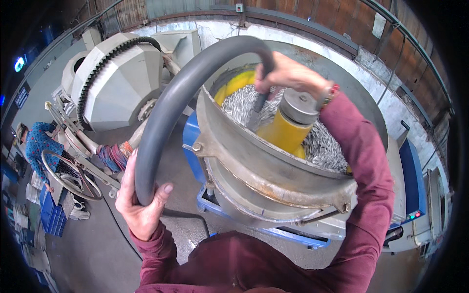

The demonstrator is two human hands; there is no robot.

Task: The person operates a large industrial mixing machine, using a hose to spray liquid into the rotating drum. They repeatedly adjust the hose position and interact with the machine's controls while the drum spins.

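A thick dark grey hose [168, 105] arches up in front of me, held by both hands. My left hand [141, 207] grips its lower left part, thumb on one side and fingers on the other; how the hose runs past this hand is hidden. My right hand [288, 75] is closed around the hose near its other end, over a big round metal tub [264, 180]. From that hand a narrower end piece [256, 112] points down into many small shiny metal pieces [325, 146]. Beside it stands a yellow centre post [286, 129] with a grey metal cap [299, 105].
A blue base frame [298, 237] carries the tub. Left of it stands a large faceted grey drum [132, 80] with a toothed ring. A person [44, 146] in a blue patterned top bends by a handwheel [73, 183] and blue crate [51, 215]. A dark cable [119, 227] lies on the floor.
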